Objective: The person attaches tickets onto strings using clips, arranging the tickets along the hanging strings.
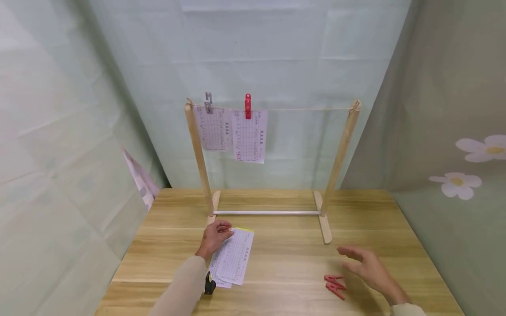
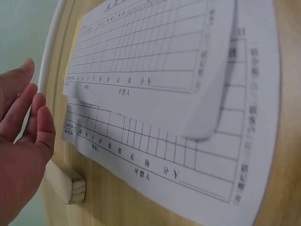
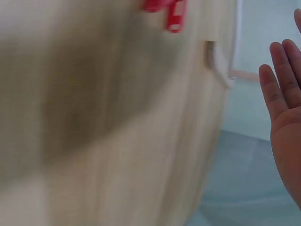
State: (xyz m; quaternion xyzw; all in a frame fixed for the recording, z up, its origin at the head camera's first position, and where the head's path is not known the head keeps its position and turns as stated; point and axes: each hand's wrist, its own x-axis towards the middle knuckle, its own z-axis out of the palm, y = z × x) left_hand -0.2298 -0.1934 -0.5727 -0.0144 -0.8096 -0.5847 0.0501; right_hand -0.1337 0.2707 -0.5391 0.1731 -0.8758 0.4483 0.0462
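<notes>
Two printed paper forms [image 1: 236,256] lie overlapped on the table, the upper one shifted over the lower; a yellow edge shows at their far end. My left hand [image 1: 215,237] hovers at their far left corner, fingers loosely bent. In the left wrist view, a gap separates those fingers [image 2: 44,125] from the paper forms [image 2: 207,183]. Two red clothespins [image 1: 335,286] rest on the table at the right. Just right of them, my right hand [image 1: 367,267] is held over the table with fingers extended and nothing in its grasp.
Behind the papers stands a wooden frame [image 1: 341,162] with a string [image 1: 300,109] across its top. A grey clip [image 1: 208,103] and a red clip [image 1: 247,107] hold two forms [image 1: 250,140] on the string. A white rod [image 1: 266,213] joins the frame's feet. Pale curtains surround the table.
</notes>
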